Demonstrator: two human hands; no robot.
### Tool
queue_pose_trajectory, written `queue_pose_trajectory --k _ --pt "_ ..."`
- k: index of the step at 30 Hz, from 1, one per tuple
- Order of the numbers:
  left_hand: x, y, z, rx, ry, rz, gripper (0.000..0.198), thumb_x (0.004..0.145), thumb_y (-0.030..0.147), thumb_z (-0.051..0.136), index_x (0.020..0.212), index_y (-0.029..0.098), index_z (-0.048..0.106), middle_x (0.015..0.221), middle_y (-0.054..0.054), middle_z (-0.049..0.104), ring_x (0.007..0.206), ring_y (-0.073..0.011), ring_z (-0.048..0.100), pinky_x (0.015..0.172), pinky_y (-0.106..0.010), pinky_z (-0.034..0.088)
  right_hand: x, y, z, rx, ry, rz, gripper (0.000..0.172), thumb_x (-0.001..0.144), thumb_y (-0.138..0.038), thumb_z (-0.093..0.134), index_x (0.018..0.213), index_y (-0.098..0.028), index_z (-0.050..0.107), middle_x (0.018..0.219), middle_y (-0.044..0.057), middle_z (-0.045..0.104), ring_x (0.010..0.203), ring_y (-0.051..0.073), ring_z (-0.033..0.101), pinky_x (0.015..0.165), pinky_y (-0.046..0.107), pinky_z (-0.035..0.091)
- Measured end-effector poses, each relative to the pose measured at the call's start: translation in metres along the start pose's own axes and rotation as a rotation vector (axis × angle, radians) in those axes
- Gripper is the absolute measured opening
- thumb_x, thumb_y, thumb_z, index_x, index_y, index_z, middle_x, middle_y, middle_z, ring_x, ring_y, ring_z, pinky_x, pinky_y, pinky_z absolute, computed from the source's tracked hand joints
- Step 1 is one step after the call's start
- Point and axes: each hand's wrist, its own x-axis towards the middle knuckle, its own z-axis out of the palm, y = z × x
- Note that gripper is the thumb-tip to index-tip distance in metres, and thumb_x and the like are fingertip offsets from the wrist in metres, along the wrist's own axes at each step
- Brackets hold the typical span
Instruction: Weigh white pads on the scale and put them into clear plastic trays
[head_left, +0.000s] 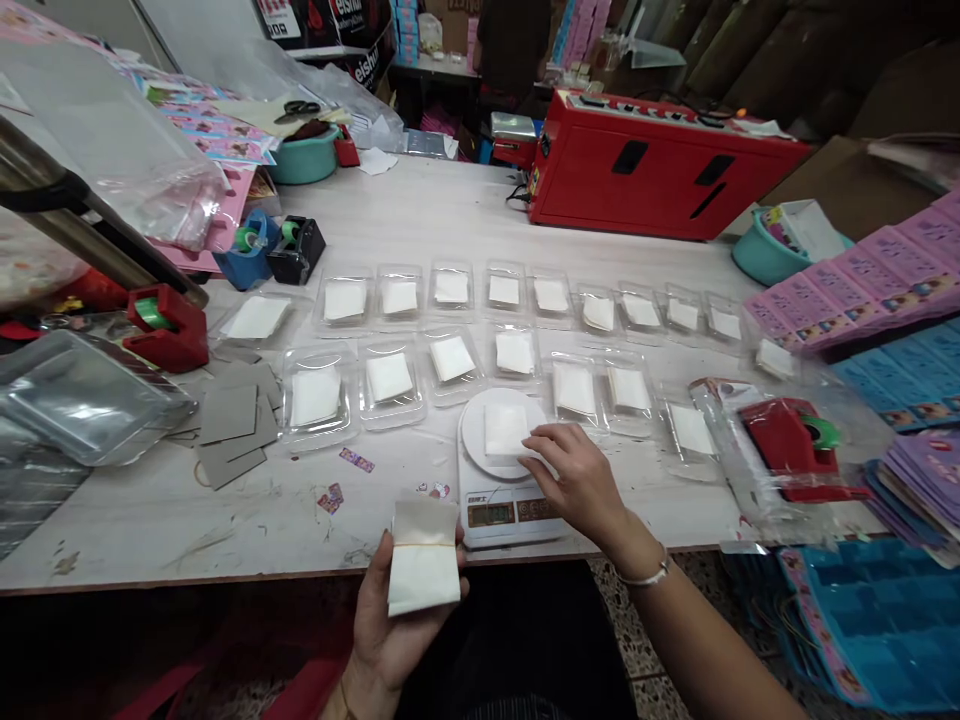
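Note:
My left hand [401, 625] holds a thick stack of white sheets [424, 580] with a thin band around it, just off the table's front edge. The fingers of my right hand [574, 475] are at the right edge of a small white stack [505, 430] lying on the round plate of a white kitchen scale [480, 533]. Whether those fingertips grip the stack is hard to tell. Behind and beside the scale, two rows of clear plastic trays [347, 432] hold white square stacks [390, 376].
A red machine [660, 170] stands at the back. Tape dispensers [166, 340] are at the left, another [787, 450] at the right. Grey cards [229, 413] lie left of the trays. Pink boxes [847, 290] line the right side. A person [514, 45] is in the background.

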Motion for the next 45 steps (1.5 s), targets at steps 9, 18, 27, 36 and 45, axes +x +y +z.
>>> queue_pose_trajectory --k 9,18,27,36,45 --pt "0.02 -0.003 0.007 -0.044 0.003 0.022 0.045 0.082 0.043 0.069 0.114 0.012 0.065 0.111 -0.015 0.071 0.094 -0.0252 0.068 0.084 -0.037 0.052 0.041 0.019 0.019 -0.002 -0.168 0.023 0.021 0.094 -0.025 0.052 0.111 -0.017 0.062 0.104 0.013 0.062 0.095 0.027 0.055 0.079 0.042 0.049" --pt "0.021 0.003 -0.003 -0.039 -0.046 0.027 0.042 0.087 0.043 0.061 0.118 0.014 0.067 0.119 -0.016 0.069 0.1 -0.0262 0.067 0.09 -0.039 0.051 0.058 0.03 0.03 -0.025 -0.226 0.151 0.007 0.092 -0.019 0.055 0.087 -0.02 0.06 0.091 0.007 0.061 0.086 0.024 0.054 0.07 0.035 0.044" --pt "0.023 0.006 -0.006 -0.064 -0.046 0.029 0.036 0.089 0.042 0.059 0.112 0.016 0.071 0.121 -0.016 0.068 0.104 -0.0267 0.066 0.093 -0.04 0.049 0.058 0.029 0.032 0.016 -0.198 0.18 0.011 0.09 -0.017 0.056 0.081 -0.02 0.054 0.083 0.005 0.06 0.08 0.022 0.052 0.068 0.034 0.04" --pt "0.027 0.006 -0.003 -0.054 -0.084 0.061 0.035 0.093 0.04 0.051 0.11 0.017 0.071 0.118 -0.015 0.07 0.106 -0.0256 0.065 0.093 -0.039 0.05 0.057 0.03 0.033 0.001 -0.191 0.164 0.005 0.09 -0.017 0.055 0.089 -0.021 0.057 0.089 0.006 0.062 0.085 0.023 0.053 0.071 0.035 0.042" --pt "0.027 0.005 -0.007 -0.045 -0.091 0.049 0.035 0.093 0.039 0.053 0.112 0.016 0.071 0.121 -0.015 0.068 0.106 -0.026 0.066 0.094 -0.039 0.05 0.06 0.032 0.034 0.031 -0.238 0.182 0.013 0.09 -0.014 0.055 0.079 -0.021 0.053 0.084 0.005 0.058 0.082 0.022 0.051 0.071 0.034 0.041"
